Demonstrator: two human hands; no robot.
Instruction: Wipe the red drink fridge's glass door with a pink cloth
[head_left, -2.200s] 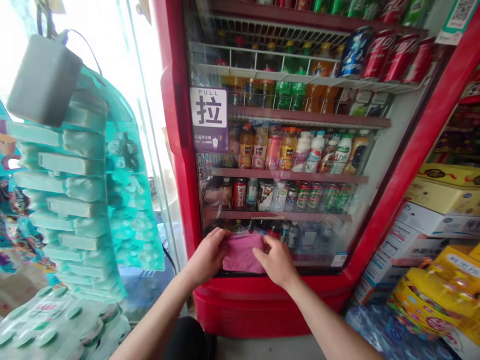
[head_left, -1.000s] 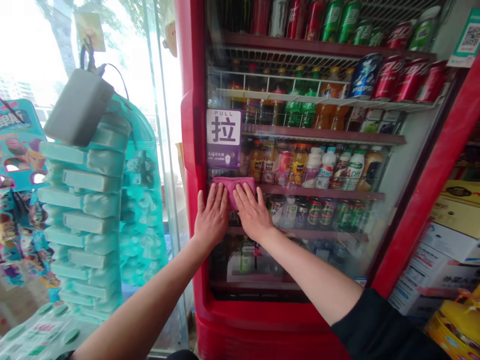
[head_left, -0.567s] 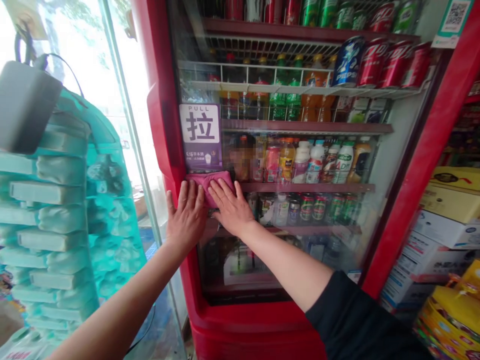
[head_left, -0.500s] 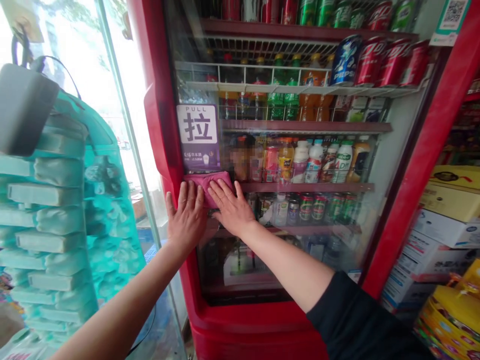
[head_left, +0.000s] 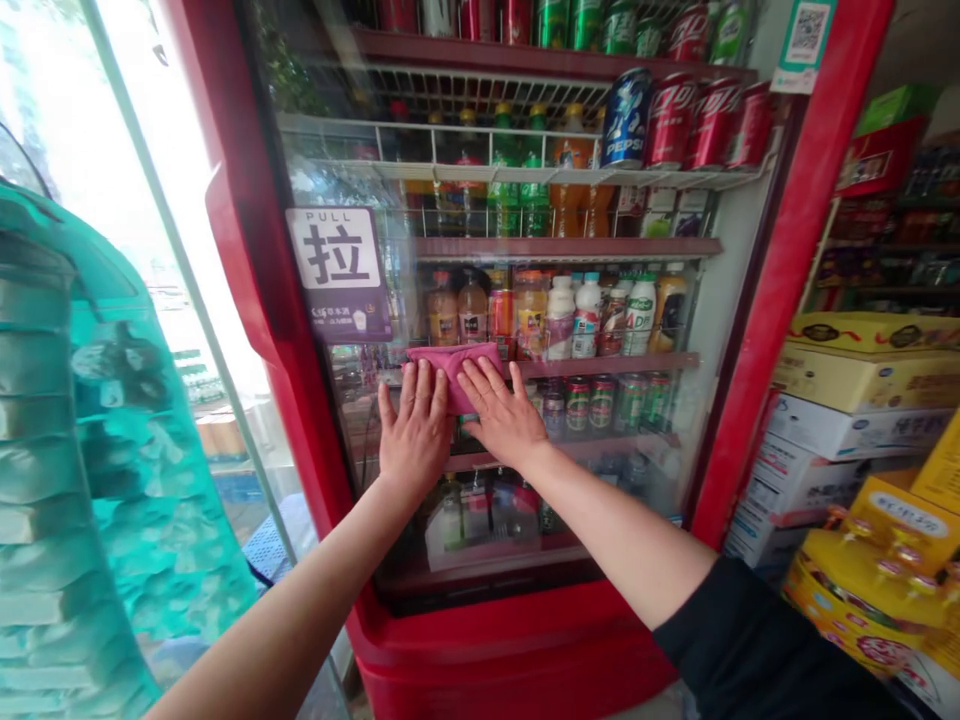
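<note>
A folded pink cloth [head_left: 453, 362] lies flat against the glass door [head_left: 720, 290] of a red drinks fridge [head_left: 247, 280], just below a purple "PULL" sticker [head_left: 339, 270]. My left hand [head_left: 414, 430] presses on the cloth's left part, fingers stretched out flat. Beside it, my right hand [head_left: 504, 415] presses on the right part, its fingers flat and slightly spread too. Behind the glass stand rows of bottles and cans on shelves.
Stacked cardboard boxes [head_left: 862, 390] and yellow packages [head_left: 877, 560] fill the right side. A teal display stand [head_left: 82, 470] and a glass wall [head_left: 142, 200] stand at the left. The fridge's red base [head_left: 510, 650] juts out low in front.
Both hands slid the pink cloth from the bottom of the glass up to under the sticker. In the last half second the hands and cloth moved a little rightward across the glass.
</note>
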